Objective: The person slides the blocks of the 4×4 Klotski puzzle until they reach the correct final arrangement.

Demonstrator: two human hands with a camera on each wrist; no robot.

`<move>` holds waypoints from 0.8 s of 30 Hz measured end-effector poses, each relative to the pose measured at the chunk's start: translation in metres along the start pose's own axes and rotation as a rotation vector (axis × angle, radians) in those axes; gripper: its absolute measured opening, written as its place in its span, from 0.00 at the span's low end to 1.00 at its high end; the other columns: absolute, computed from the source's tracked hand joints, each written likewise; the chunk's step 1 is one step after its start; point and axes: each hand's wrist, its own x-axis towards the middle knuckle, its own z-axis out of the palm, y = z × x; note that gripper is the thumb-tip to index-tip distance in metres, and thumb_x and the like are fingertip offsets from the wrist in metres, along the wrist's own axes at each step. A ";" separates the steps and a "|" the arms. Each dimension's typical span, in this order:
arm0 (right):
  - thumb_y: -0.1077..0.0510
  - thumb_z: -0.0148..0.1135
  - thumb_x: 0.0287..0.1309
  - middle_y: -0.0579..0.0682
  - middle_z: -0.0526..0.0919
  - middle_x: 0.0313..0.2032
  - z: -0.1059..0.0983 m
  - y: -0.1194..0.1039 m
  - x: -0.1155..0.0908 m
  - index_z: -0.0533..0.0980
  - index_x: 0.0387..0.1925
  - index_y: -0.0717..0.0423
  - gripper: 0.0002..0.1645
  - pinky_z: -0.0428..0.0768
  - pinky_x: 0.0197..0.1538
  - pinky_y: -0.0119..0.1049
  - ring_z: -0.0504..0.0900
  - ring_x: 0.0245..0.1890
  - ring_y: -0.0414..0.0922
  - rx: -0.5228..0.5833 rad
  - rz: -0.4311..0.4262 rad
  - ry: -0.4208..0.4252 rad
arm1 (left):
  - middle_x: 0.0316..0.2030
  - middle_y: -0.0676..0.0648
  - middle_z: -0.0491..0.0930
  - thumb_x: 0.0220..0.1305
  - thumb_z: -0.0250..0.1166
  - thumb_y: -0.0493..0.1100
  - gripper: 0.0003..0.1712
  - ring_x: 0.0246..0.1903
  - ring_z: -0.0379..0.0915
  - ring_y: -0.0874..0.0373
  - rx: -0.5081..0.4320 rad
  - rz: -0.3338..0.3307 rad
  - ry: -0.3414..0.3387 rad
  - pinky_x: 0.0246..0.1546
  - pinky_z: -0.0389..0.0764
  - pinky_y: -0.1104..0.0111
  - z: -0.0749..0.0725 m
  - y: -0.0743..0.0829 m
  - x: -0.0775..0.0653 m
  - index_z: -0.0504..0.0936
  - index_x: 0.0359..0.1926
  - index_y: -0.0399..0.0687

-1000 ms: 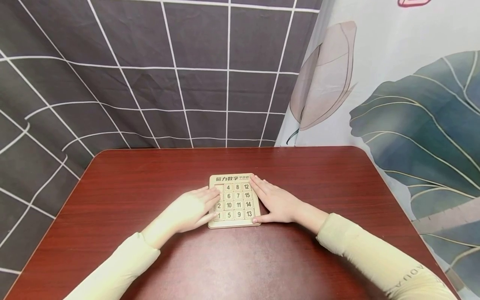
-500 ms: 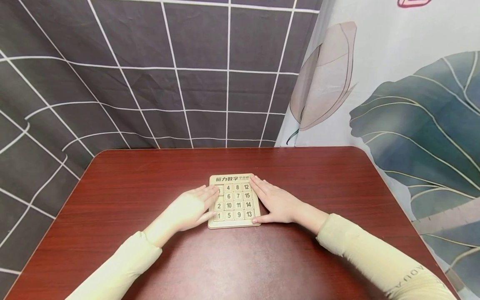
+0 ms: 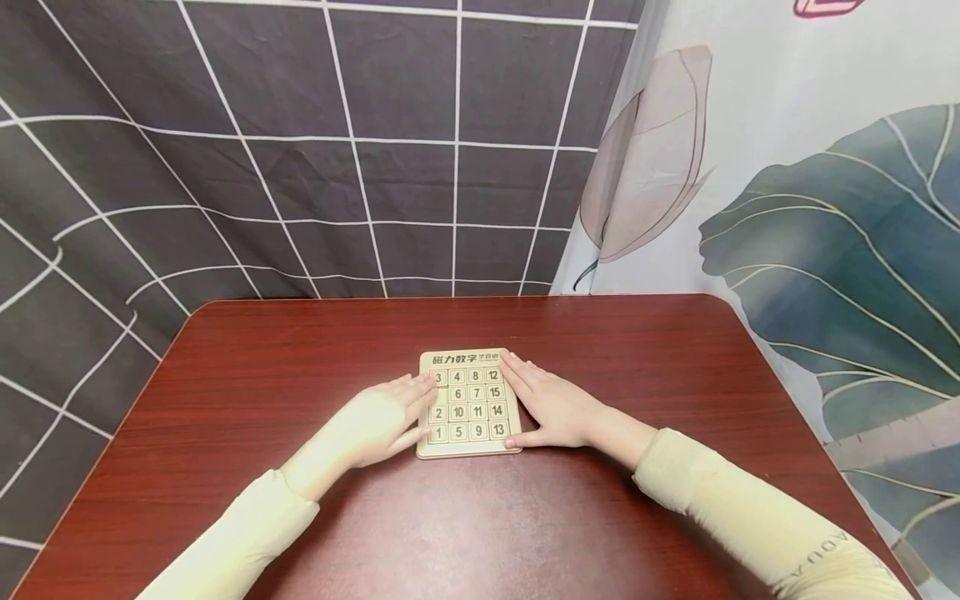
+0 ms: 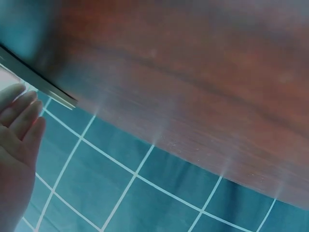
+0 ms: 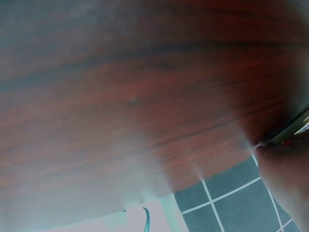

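A pale sliding number puzzle lies flat on the table in the head view. Its numbered tiles sit in rows under a line of dark characters. Tile 3 is at the top left, with a bare slot below it, above tile 2. My left hand reaches in from the left, fingers straight, fingertips at tile 3 and thumb tip near tile 1. The right hand rests along the puzzle's right edge, fingers extended and thumb at the lower right corner. Each wrist view catches only part of its hand.
The reddish-brown wooden table has rounded far corners. Behind it hangs a dark curtain with a white grid. A pale curtain with leaf prints hangs on the right.
Tile 3 has slid up to the top of the left column, so the bare slot now lies beneath it. The left fingers have drawn back slightly left. The right hand has stayed put.
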 end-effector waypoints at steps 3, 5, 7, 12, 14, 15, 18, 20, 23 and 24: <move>0.27 0.64 0.64 0.64 0.43 0.85 -0.001 -0.001 -0.001 0.47 0.83 0.69 0.69 0.60 0.85 0.53 0.50 0.86 0.58 0.001 0.003 -0.004 | 0.67 0.37 0.81 0.70 0.68 0.53 0.34 0.68 0.79 0.47 0.021 0.042 0.035 0.72 0.79 0.56 -0.001 0.007 -0.008 0.81 0.66 0.33; 0.27 0.65 0.64 0.64 0.43 0.85 -0.001 -0.001 -0.001 0.47 0.83 0.69 0.70 0.60 0.85 0.53 0.51 0.86 0.58 0.002 0.000 -0.001 | 0.66 0.38 0.82 0.69 0.69 0.55 0.34 0.67 0.80 0.47 0.036 0.062 0.057 0.71 0.81 0.56 0.000 0.011 -0.012 0.81 0.66 0.34; 0.27 0.65 0.63 0.64 0.43 0.85 -0.002 -0.001 -0.001 0.47 0.83 0.69 0.70 0.60 0.85 0.53 0.51 0.85 0.58 0.000 -0.005 0.005 | 0.65 0.38 0.83 0.68 0.70 0.57 0.36 0.66 0.81 0.48 0.045 0.070 0.068 0.70 0.82 0.57 0.000 0.015 -0.016 0.82 0.65 0.34; 0.27 0.66 0.63 0.64 0.43 0.85 -0.003 0.000 -0.001 0.47 0.83 0.70 0.70 0.59 0.85 0.53 0.51 0.85 0.58 -0.004 -0.012 0.016 | 0.66 0.39 0.82 0.68 0.70 0.60 0.38 0.67 0.80 0.49 0.048 0.054 0.062 0.70 0.81 0.57 0.000 0.019 -0.020 0.81 0.66 0.35; 0.27 0.65 0.63 0.64 0.43 0.85 -0.002 0.001 -0.001 0.47 0.83 0.70 0.70 0.59 0.86 0.53 0.50 0.86 0.58 -0.002 -0.011 0.013 | 0.67 0.39 0.82 0.69 0.69 0.59 0.38 0.68 0.80 0.49 0.047 0.047 0.055 0.71 0.81 0.57 0.001 0.019 -0.020 0.81 0.67 0.35; 0.27 0.65 0.63 0.64 0.43 0.85 -0.002 0.001 -0.001 0.47 0.83 0.70 0.70 0.59 0.86 0.53 0.50 0.86 0.58 0.000 -0.009 0.011 | 0.67 0.39 0.82 0.69 0.69 0.59 0.37 0.68 0.80 0.49 0.048 0.044 0.051 0.71 0.81 0.57 0.001 0.018 -0.019 0.81 0.67 0.35; 0.27 0.65 0.63 0.64 0.43 0.85 -0.001 0.001 -0.001 0.47 0.83 0.69 0.70 0.59 0.85 0.53 0.50 0.86 0.58 0.002 -0.004 0.006 | 0.67 0.38 0.82 0.70 0.69 0.58 0.37 0.68 0.79 0.48 0.049 0.029 0.034 0.71 0.80 0.57 0.001 0.016 -0.016 0.80 0.67 0.34; 0.27 0.65 0.64 0.64 0.43 0.85 0.000 0.001 0.000 0.46 0.83 0.69 0.70 0.59 0.85 0.53 0.50 0.86 0.58 0.002 -0.001 0.003 | 0.67 0.38 0.82 0.70 0.68 0.57 0.36 0.69 0.79 0.47 0.048 0.015 0.020 0.72 0.79 0.58 0.001 0.014 -0.013 0.80 0.67 0.34; 0.27 0.64 0.64 0.63 0.42 0.85 0.001 0.001 0.000 0.46 0.83 0.69 0.70 0.59 0.85 0.53 0.50 0.86 0.58 0.002 -0.003 0.001 | 0.68 0.38 0.81 0.71 0.68 0.57 0.37 0.69 0.78 0.46 0.043 -0.001 0.004 0.73 0.78 0.57 0.003 0.011 -0.011 0.79 0.68 0.34; 0.27 0.64 0.64 0.63 0.42 0.86 0.001 0.001 0.000 0.46 0.83 0.69 0.70 0.59 0.85 0.53 0.50 0.86 0.58 0.001 -0.004 0.000 | 0.68 0.37 0.81 0.71 0.68 0.57 0.37 0.69 0.78 0.46 0.043 -0.004 0.002 0.73 0.78 0.57 0.003 0.010 -0.010 0.79 0.68 0.34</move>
